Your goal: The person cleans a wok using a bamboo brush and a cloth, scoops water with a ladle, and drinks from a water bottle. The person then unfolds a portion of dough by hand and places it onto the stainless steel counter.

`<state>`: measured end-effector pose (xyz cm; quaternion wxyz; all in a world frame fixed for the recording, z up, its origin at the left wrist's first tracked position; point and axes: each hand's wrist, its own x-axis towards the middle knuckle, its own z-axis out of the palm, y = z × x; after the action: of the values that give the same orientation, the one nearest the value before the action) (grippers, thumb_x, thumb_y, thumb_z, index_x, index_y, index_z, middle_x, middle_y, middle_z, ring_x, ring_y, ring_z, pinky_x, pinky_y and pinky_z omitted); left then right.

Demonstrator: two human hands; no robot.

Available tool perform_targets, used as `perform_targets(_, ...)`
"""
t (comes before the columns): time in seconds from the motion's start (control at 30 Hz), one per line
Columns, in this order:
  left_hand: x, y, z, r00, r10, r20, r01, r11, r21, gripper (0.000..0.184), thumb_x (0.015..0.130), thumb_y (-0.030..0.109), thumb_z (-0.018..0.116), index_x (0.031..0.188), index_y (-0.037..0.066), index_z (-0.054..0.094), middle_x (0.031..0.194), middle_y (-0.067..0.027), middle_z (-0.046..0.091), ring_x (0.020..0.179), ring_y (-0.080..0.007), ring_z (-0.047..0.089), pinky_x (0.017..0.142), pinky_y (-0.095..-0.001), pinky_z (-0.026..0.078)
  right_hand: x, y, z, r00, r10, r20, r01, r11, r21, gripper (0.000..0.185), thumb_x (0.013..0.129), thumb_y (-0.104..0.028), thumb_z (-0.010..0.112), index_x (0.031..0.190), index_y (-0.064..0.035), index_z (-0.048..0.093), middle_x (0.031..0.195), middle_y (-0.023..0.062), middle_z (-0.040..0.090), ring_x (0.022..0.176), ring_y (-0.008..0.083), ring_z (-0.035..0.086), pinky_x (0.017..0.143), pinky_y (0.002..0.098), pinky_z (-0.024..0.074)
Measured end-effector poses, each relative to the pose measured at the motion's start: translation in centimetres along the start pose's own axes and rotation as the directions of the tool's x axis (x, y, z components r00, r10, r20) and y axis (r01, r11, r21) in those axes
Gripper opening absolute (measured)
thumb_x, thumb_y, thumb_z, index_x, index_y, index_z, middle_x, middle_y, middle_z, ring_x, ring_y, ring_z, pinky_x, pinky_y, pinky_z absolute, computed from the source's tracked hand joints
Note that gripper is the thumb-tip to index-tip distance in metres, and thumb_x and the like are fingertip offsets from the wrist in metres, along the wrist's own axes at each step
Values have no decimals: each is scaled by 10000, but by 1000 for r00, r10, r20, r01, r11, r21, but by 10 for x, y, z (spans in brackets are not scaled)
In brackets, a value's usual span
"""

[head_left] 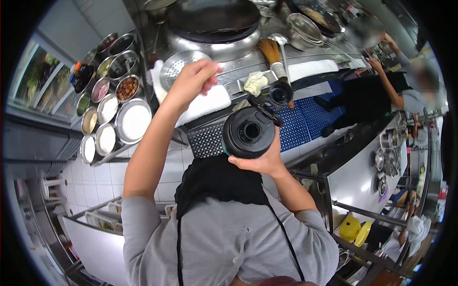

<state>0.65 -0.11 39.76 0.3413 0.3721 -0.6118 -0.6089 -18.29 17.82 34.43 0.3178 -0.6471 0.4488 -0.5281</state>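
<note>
Right hand (263, 163): wrapped around a dark, round bottle with a hinged lid (238, 138); lid flipped back, round mouth visible. Bottle position: in front of my black cloth apron (219, 180), on the near side of the grey metal bench (231, 67). Left hand (192, 85): raised, fingers loosely curled, near a round perforated metal strainer (171, 72) and a folded white towel (210, 102); palm hidden, cannot tell how far it closes. Writing: any lettering on the bottle too small to read.
</note>
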Motion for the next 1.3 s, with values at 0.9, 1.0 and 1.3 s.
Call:
perform_targets(0.9, -229, -480, -96, 603, -777, -184, 538, 225, 813, 332, 824, 385, 645, 758, 74, 742, 784, -135, 731, 782, -278, 724, 771, -397, 570, 112, -199, -131, 907, -393, -152, 406, 911, 66, 648, 771, -173, 780, 1329, 20, 510, 1319, 137, 553, 1227, 206, 531, 1054, 357, 413)
perform_targets(1.0, -229, -470, -100, 566, -811, -144, 542, 235, 807, 329, 823, 384, 650, 770, 73, 742, 766, -111, 729, 767, -255, 724, 765, -385, 569, 114, -212, -133, 899, -414, -146, 424, 905, 45, 642, 777, -173, 772, 1330, 21, 509, 1323, 138, 550, 1232, 208, 527, 1057, 359, 410)
perform_targets(1.3, -194, -483, -84, 868, -486, -105, 366, 482, 796, 282, 804, 318, 634, 859, 67, 750, 952, -192, 709, 942, -381, 677, 836, -447, 541, 119, -245, -139, 876, -460, -144, 464, 886, -6, 624, 794, -174, 751, 1333, 22, 506, 1336, 142, 541, 1246, 214, 517, 1067, 362, 400)
